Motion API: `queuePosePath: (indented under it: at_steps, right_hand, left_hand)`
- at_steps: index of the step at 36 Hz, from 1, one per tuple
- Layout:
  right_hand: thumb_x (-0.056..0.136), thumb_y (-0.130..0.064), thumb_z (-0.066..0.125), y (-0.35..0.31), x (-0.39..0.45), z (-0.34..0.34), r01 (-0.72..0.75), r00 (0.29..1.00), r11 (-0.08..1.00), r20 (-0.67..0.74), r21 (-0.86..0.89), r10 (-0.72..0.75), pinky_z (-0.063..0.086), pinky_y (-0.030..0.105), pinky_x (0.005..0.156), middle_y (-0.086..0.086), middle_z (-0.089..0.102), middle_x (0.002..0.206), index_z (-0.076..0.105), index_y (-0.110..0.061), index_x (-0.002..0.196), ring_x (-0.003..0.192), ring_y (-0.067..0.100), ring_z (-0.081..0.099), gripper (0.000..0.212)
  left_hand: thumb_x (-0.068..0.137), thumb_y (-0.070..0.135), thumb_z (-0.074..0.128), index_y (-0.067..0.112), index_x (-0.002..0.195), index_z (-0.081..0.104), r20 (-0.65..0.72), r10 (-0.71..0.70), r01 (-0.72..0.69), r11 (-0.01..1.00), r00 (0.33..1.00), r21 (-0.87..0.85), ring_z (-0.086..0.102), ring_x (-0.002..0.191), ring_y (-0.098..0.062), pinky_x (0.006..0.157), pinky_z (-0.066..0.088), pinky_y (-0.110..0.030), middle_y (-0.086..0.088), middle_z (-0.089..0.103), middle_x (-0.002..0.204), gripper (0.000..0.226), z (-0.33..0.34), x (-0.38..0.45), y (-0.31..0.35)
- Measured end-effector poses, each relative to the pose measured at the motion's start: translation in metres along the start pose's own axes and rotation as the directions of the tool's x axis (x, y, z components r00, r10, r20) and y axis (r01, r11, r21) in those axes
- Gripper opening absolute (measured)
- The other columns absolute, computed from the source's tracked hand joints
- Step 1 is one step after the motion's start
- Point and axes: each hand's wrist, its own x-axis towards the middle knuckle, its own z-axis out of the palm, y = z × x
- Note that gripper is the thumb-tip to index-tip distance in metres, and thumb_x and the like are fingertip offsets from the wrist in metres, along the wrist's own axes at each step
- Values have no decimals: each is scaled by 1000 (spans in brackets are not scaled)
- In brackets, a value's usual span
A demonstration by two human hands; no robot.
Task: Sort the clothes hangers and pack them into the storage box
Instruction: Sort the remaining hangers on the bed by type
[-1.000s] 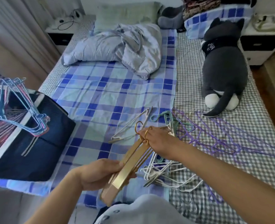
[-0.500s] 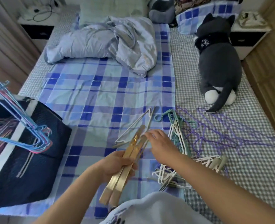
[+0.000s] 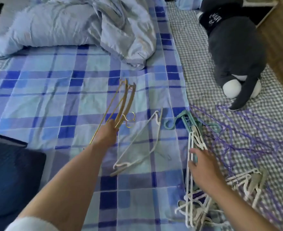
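My left hand (image 3: 108,132) reaches out over the blue plaid sheet and grips a small bundle of gold hangers (image 3: 126,99) near their hooks; the hangers lie low over the sheet, pointing away from me. My right hand (image 3: 202,165) rests with spread fingers on a bundle of white hangers (image 3: 191,142) at the sheet's right edge. A single white hanger (image 3: 125,164) lies between my hands. Teal hangers (image 3: 185,114) and thin purple hangers (image 3: 237,130) lie beyond the right hand. The dark blue storage box (image 3: 12,172) shows at the left edge.
More white hangers (image 3: 192,205) are piled near my right forearm. A grey plush cat (image 3: 234,47) sits at the far right on the checked cover. A crumpled pale blue duvet (image 3: 70,25) lies across the far part of the bed.
My left hand has carried the gold hangers forward and down to the plaid sheet. My right hand let go of them and moved right onto the white hangers. The view tilted down.
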Motion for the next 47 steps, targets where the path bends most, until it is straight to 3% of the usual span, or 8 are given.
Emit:
queuePosePath:
  at_steps: [7,14,18,25,32,38,43,47]
  right_hand:
    - [100,-19,53,13,14,30,-11,999,999,53,43,8,44,30,89,-4,52,129,54,-23,130,118,18,51,31]
    - [97,-14,57,29,-1,37,-89,994,990,76,109,81,46,36,94,2,56,127,58,-18,129,111,21,56,32]
    - [95,-12,56,42,-28,45,-146,988,980,73,136,137,45,34,95,2,57,125,60,-18,125,117,23,54,31]
    - [94,-10,58,97,-87,52,-277,961,942,81,190,266,51,34,91,-7,56,112,61,-23,116,104,14,57,26]
    - [97,-9,54,127,-128,43,-451,892,834,114,318,438,41,21,68,-10,58,98,57,-29,96,87,4,56,20]
    - [100,-25,56,127,-84,41,-432,901,830,134,352,412,56,33,77,-6,63,96,58,-21,101,81,9,62,4]
    - [101,-39,54,112,-35,43,-500,866,814,146,296,479,37,30,58,5,60,91,49,-8,107,70,22,56,32]
    - [102,-26,54,101,-38,31,-486,873,827,130,281,470,38,30,69,19,62,117,51,-2,124,97,35,61,33]
  left_hand:
    - [92,10,54,10,115,52,35,-10,4,987,999,158,64,104,-42,71,42,-36,-20,66,110,22,37,35,5]
    - [92,11,56,7,120,59,-266,138,-118,989,954,91,51,111,-43,93,42,-50,-20,57,117,29,62,-25,38]
    - [96,20,55,11,123,59,13,129,-128,990,992,-62,54,115,-37,96,44,-44,-15,58,122,28,113,-83,52]
    - [96,13,46,17,112,49,169,82,-123,959,982,255,62,106,-38,84,40,-43,-12,65,111,17,141,-99,63]
    - [106,23,41,20,80,43,143,86,-59,982,986,-181,53,65,-30,60,39,-41,-6,58,71,27,118,-143,68]
    - [104,15,52,14,93,64,230,-58,190,768,972,-611,41,53,-15,54,34,-31,1,51,59,17,78,-217,68]
    - [107,22,48,15,105,66,216,-153,263,657,964,-707,34,50,-12,48,27,-25,3,45,60,19,45,-268,72]
    - [107,26,48,13,108,65,181,-176,253,664,968,-704,34,50,-9,49,28,-26,8,44,57,21,13,-300,82]
